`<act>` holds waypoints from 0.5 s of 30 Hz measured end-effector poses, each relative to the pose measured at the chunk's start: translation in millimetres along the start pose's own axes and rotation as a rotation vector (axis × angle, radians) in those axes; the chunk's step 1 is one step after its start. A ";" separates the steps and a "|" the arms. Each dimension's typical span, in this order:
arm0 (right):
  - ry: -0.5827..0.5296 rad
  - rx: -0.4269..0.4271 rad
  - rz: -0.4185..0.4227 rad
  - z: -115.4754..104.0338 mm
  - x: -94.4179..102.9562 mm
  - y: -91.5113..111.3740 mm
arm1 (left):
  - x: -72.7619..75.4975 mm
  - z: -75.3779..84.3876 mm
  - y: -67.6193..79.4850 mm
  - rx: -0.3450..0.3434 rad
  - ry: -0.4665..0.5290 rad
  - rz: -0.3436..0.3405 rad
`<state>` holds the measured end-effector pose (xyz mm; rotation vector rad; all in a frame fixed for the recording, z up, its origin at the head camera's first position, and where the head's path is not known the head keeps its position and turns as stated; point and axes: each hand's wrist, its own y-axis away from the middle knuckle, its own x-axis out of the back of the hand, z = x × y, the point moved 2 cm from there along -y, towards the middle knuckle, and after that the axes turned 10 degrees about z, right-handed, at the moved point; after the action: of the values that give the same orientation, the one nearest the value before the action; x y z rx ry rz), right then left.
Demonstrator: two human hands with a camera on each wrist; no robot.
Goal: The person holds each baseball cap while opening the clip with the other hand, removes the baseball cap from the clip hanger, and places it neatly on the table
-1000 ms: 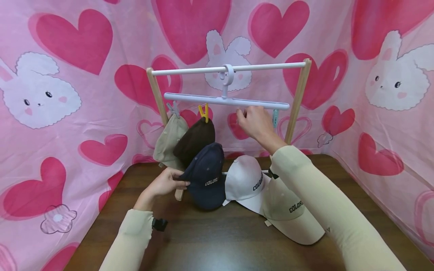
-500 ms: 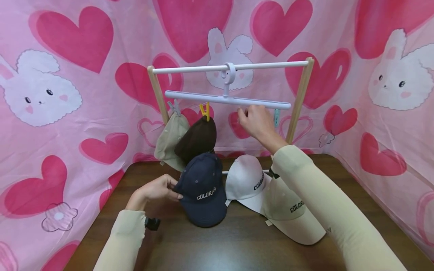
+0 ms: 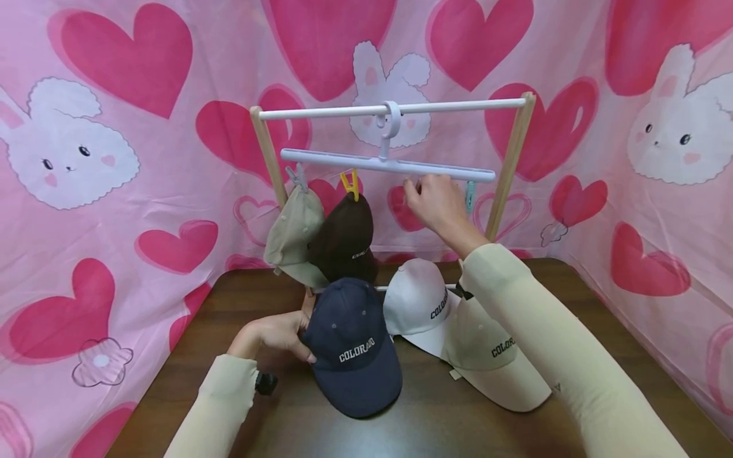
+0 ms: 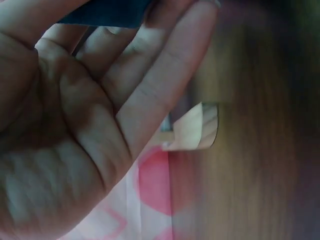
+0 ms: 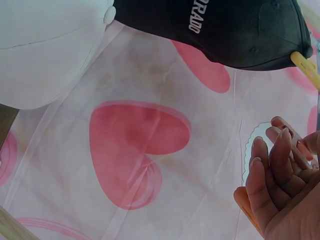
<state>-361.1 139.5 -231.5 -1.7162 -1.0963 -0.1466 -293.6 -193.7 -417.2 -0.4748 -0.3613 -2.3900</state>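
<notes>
My left hand holds a navy baseball cap by its left edge, thumb in front and fingers behind. The cap tilts over the table with its brim toward me; in the left wrist view a strip of dark cloth lies at the fingers. Just under the lilac hanger, my right hand has its fingers curled around an orange clothespin, mostly hidden by them. To the left hang a beige cap on a grey clothespin and a dark brown cap on a yellow clothespin.
A white cap and another beige cap lie on the brown table at right. A teal clothespin hangs near the hanger's right end. The hanger hooks on a white rail between wooden posts.
My left hand has brought the navy cap down and toward me, turning its front lettering into full view. The brown cap has swung slightly right. My right hand stays at the hanger.
</notes>
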 end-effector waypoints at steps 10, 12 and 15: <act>0.021 0.006 0.005 -0.2 0.6 -3.7 | -21.9 2.8 -10.4 0.147 0.027 -0.070; 0.029 0.005 0.003 -0.1 0.8 -3.5 | -22.2 2.3 -6.9 0.199 0.037 -0.076; 0.032 0.004 0.002 0.8 0.7 -3.1 | -18.8 1.6 -1.1 0.236 0.046 -0.076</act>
<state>-363.2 140.7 -229.4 -1.7060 -1.0710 -0.1704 -280.6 -181.8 -423.8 -0.3025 -0.6414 -2.3876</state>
